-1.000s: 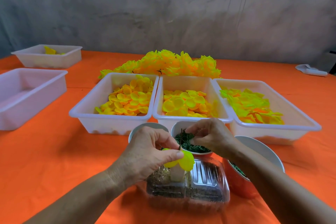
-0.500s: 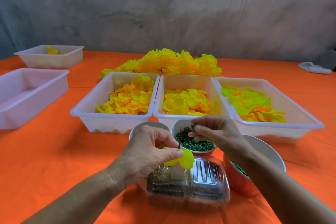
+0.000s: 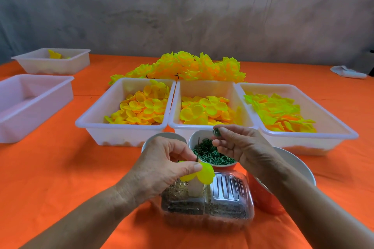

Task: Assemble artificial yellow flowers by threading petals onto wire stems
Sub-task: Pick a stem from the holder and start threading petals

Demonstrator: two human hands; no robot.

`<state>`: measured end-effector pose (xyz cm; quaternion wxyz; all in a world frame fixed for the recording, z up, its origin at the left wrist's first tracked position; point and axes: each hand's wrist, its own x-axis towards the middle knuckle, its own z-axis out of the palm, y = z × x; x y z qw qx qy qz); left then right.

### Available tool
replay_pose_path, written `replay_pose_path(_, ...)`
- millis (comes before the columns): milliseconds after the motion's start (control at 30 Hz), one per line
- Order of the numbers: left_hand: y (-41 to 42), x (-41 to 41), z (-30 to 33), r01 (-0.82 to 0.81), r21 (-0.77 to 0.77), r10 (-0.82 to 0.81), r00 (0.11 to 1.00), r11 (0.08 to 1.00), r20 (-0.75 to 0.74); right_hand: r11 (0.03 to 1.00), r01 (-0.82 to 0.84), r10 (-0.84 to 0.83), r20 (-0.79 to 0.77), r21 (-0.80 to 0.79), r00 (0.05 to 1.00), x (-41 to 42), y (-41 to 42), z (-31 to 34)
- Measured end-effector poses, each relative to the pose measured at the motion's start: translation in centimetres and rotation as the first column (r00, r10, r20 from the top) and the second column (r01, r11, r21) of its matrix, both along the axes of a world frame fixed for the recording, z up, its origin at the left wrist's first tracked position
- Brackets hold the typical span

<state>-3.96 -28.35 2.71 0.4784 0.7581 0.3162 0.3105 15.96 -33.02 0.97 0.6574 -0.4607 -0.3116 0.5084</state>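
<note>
Petals pinched on a wire stem by the left hand; right hand pinches seemingly a green ring.

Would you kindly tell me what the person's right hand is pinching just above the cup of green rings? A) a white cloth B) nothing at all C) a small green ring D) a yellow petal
C: the right hand pinches a small green ring between thumb and fingertip above the cup of green rings, while the left hand holds the yellow petals.
</note>
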Motion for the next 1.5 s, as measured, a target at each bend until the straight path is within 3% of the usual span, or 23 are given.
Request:
replay_pose_path(100,0.0,0.0,0.0,-0.006,-0.002,0.006,1.0,1.0,-0.007,0.996,0.064,-0.057,0.128,-0.058,0.99,0.1,0.2,0.0)
replay_pose_path(167,0.0,0.0,-0.1,-0.003,0.003,0.003,1.0,1.0,-0.01,0.984,0.157,-0.113,0.391,-0.083,0.913,0.0,0.7,0.0)
replay_pose_path(200,0.0,0.0,-0.1,-0.003,0.0,0.003,1.0,1.0,-0.009,0.973,0.216,-0.124,0.599,-0.083,0.791,0.0,0.9,0.0)
replay_pose_path(267,0.1,-0.1,-0.1,-0.004,-0.009,0.004,1.0,1.0,-0.007,0.959,0.271,-0.052,0.896,-0.078,0.441,0.1,1.4,0.2)
replay_pose_path(333,0.1,0.0,-0.1,-0.001,-0.006,0.001,1.0,1.0,-0.006,0.952,0.274,0.094,0.982,-0.136,0.162,0.1,1.7,0.3)
replay_pose_path(400,0.0,0.0,-0.1,0.002,-0.006,-0.002,1.0,1.0,-0.003,0.943,0.256,0.221,0.975,-0.212,-0.005,-0.2,2.0,0.3)
replay_pose_path(467,0.0,0.0,0.0,0.003,-0.011,-0.003,1.0,1.0,-0.001,0.946,0.209,0.264,0.963,-0.248,-0.053,-0.6,2.5,0.3)
replay_pose_path(567,-0.1,0.0,0.0,-0.004,-0.025,0.004,1.0,1.0,-0.008,0.938,0.135,0.327,0.944,-0.319,-0.046,-1.1,3.4,0.0)
replay_pose_path(767,-0.3,0.0,0.2,-0.002,-0.003,0.002,1.0,1.0,-0.006,0.944,0.122,0.327,0.919,-0.307,-0.218,-2.1,4.1,-0.3)
replay_pose_path(933,-0.3,0.0,0.1,-0.004,-0.018,0.004,1.0,1.0,0.003,0.95,0.053,0.311,0.921,-0.307,-0.234,-1.7,3.6,-0.4)
replay_pose_path(1033,-0.3,0.0,0.1,0.0,-0.025,0.0,1.0,1.0,0.006,0.951,0.065,0.309,0.942,-0.302,-0.132,-1.4,3.7,-0.5)
replay_pose_path(1267,-0.3,-0.1,0.1,0.009,-0.026,-0.009,1.0,1.0,0.006,0.975,0.072,0.212,0.976,-0.208,-0.049,-0.7,3.9,-1.0)
replay_pose_path(1333,-0.2,-0.1,0.0,0.015,-0.037,-0.015,1.0,0.999,0.009,0.982,0.1,0.153,0.986,-0.159,0.068,-0.2,3.7,-0.7)
replay_pose_path(1500,-0.1,0.0,-0.1,0.019,-0.035,-0.019,1.0,0.999,0.008,0.981,0.164,0.015,0.883,-0.104,0.47,0.0,2.9,-0.4)
